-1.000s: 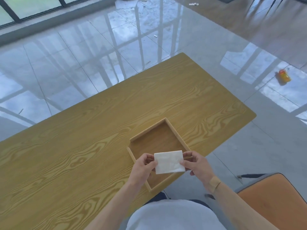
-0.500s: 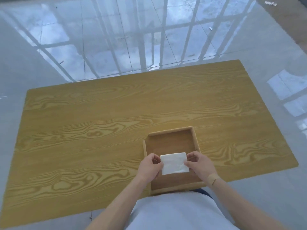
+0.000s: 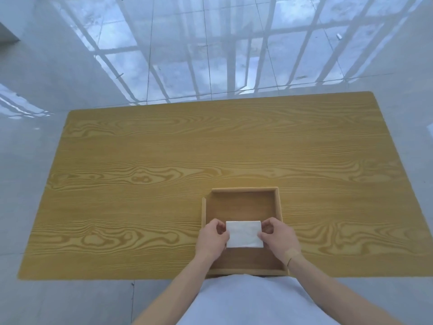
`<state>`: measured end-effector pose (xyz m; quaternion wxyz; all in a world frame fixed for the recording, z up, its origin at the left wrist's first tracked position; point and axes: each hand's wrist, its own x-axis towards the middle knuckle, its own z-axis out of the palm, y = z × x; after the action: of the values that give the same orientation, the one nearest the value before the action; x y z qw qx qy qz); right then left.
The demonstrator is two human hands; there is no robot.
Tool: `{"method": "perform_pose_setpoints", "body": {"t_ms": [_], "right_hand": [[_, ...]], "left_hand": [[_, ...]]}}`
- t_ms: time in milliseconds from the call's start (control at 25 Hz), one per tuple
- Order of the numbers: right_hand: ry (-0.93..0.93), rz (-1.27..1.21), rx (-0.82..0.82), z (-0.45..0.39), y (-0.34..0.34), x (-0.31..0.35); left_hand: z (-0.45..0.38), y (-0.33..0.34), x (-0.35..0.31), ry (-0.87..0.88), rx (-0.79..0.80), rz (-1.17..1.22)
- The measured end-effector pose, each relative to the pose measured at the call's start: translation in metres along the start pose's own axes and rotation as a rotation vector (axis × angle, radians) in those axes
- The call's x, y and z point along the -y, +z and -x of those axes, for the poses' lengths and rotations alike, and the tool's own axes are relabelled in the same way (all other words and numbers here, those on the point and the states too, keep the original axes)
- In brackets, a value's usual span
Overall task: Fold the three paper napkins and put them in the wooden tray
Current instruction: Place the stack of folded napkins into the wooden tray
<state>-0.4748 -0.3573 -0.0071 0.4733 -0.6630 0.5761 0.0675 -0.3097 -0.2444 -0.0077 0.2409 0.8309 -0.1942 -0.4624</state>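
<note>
Holding one folded white paper napkin [image 3: 244, 234], flat and shaped like a small rectangle, over the near half of one square wooden tray [image 3: 278, 202] with low walls and a smooth brown floor. Pinching the napkin's left edge with the curled fingers of the left hand [image 3: 212, 238] and its right edge with the curled fingers of the right hand [image 3: 278, 236], a tan strip wrapped around that wrist. Sitting at the near edge of one long tabletop [image 3: 164, 160] with wavy yellow wood grain, above a shiny grey tiled floor [image 3: 70, 66].
</note>
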Motion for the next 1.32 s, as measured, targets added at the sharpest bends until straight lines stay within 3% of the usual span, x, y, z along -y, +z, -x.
{"method": "perform_pose_setpoints", "body": {"t_ms": [120, 240, 320, 400, 600, 1320], "right_hand": [[-0.115, 0.185, -0.096, 0.003, 0.001, -0.003], [-0.395, 0.526, -0.193, 0.005, 0.002, -0.012], [-0.492, 0.731, -0.162, 0.002, 0.005, -0.016], [-0.469, 0.854, -0.104, -0.003, 0.007, -0.016], [-0.439, 0.909, -0.101, -0.009, 0.007, -0.018], [-0.364, 0.905, -0.108, 0.009, 0.013, -0.039]], "left_hand": [[0.002, -0.003, 0.003, 0.12, -0.098, -0.264], [0.002, -0.006, 0.014, 0.434, -0.163, -0.642], [-0.002, -0.008, 0.02, 0.577, -0.122, -0.868], [-0.009, -0.008, 0.021, 0.568, -0.08, -0.989], [-0.02, -0.007, 0.019, 0.51, -0.051, -1.092], [0.001, -0.002, 0.038, 0.519, -0.076, -1.055]]}}
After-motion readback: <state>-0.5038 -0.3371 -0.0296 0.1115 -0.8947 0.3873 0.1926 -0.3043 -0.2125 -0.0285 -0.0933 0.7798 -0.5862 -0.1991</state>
